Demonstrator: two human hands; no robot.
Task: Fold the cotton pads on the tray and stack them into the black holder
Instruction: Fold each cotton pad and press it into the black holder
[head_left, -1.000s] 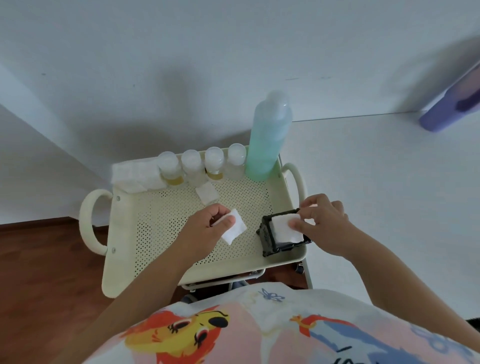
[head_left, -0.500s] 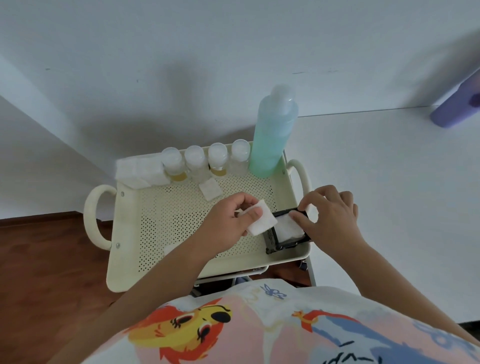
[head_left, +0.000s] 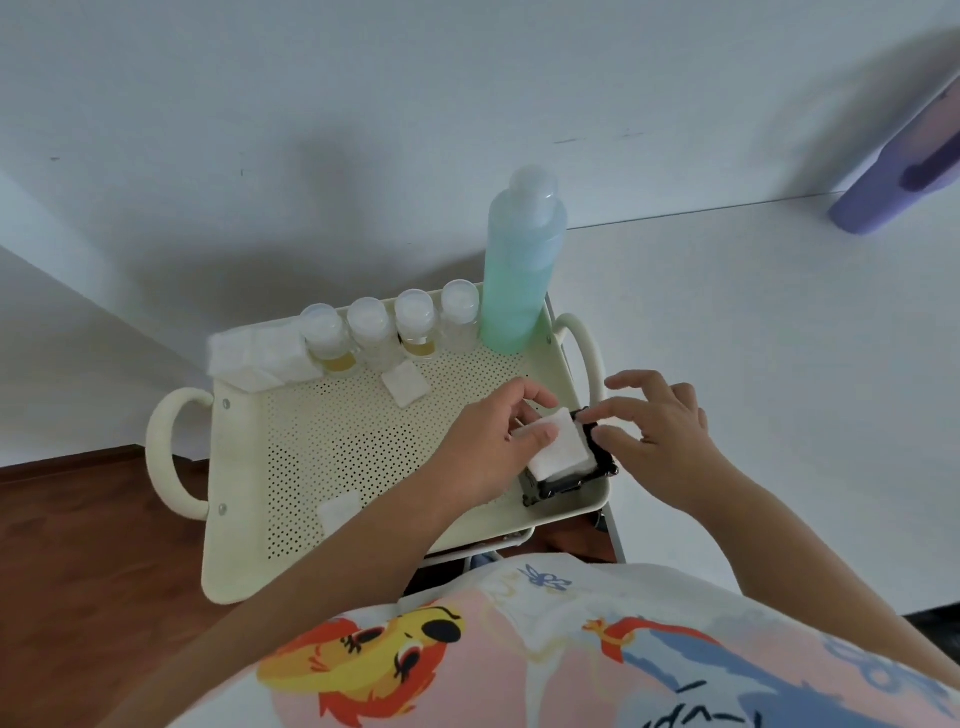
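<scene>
A folded white cotton pad (head_left: 558, 449) lies over the mouth of the black holder (head_left: 561, 486), which sits at the near right corner of the cream perforated tray (head_left: 332, 457). My left hand (head_left: 488, 447) pinches the pad's left edge between thumb and fingers. At the holder's right rim my right hand (head_left: 660, 431) touches with index finger and thumb, its other fingers spread. Two loose pads remain on the tray: one (head_left: 406, 383) near the small bottles, another (head_left: 340, 510) near the front, partly behind my left forearm.
Several small capped bottles (head_left: 387, 332) and a tall green bottle (head_left: 522, 270) line the tray's far edge. A stack of white pads (head_left: 257, 356) sits at the far left corner. The tray has loop handles on both ends. A purple object (head_left: 904, 156) lies far right.
My left hand carried the folded pad rightwards from the tray's middle onto the holder. My right hand shifted from pressing the pad inside the holder to touching its right rim.
</scene>
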